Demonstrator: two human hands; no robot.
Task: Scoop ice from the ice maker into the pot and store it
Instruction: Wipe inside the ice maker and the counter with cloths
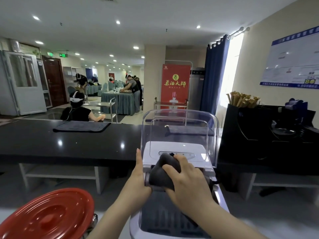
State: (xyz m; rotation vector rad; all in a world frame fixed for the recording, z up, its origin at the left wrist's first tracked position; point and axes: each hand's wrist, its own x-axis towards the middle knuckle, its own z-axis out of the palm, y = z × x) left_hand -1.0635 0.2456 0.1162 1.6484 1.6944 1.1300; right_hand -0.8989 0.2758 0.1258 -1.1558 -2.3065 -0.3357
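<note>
Glossy black bench (pixel 69 144) runs across a big hall, with a grey towel (pixel 81 126) on it and a black machine (pixel 267 133) far right. Red banner (pixel 176 83) and blue curtain (pixel 214 75) behind.

Ice maker (pixel 174 149) near centre: white body, clear lid (pixel 179 121) flipped up, dark bin open.

Right hand (pixel 186 183): grip clenched round the dark grey scoop (pixel 162 176), over the bin's far edge.

Left hand (pixel 139 180) against the maker's left side, thumb straight up. Fingers hidden, can't tell its grip.

Pot's red lid (pixel 51 216) near left, on.
</note>
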